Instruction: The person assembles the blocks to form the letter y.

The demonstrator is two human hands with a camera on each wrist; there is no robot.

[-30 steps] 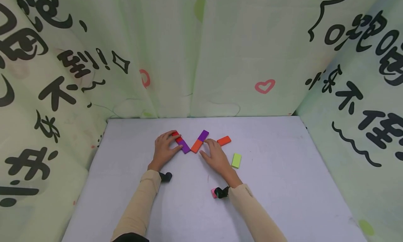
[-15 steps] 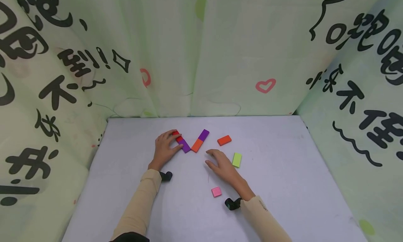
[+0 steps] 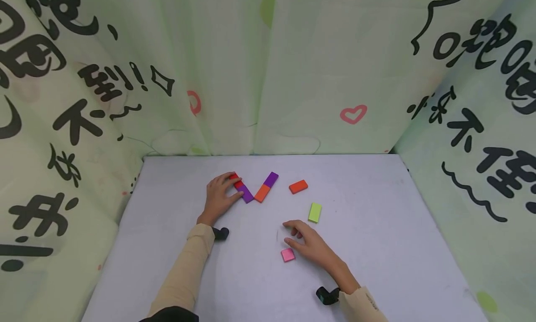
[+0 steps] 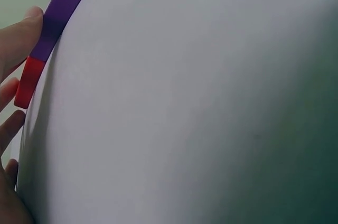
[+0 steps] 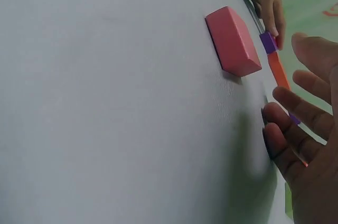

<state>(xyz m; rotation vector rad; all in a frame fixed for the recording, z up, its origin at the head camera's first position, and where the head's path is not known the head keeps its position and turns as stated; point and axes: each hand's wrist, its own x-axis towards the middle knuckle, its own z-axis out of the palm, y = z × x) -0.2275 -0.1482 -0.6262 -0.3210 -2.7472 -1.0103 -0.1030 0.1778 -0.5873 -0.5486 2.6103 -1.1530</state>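
Two hands low over white bench [image 3: 377,229]. Left hand [image 3: 218,196] rests on red-purple block [image 3: 241,188], fingers on top, thumb at its side. Orange-purple block [image 3: 265,187] touches its near end, making V. Right hand [image 3: 311,244] loose, fingers spread, holding nothing, just beside pink block [image 3: 287,255]. Green block [image 3: 315,212] close past fingertips. Orange block [image 3: 298,186] farther back, alone.

Long beige sleeves [image 3: 184,275] down to both wrists. Bare hands, left [image 3: 219,196] and right [image 3: 311,245]. Small black device [image 3: 220,233] strapped under each wrist. Dark garment edge near the left elbow.
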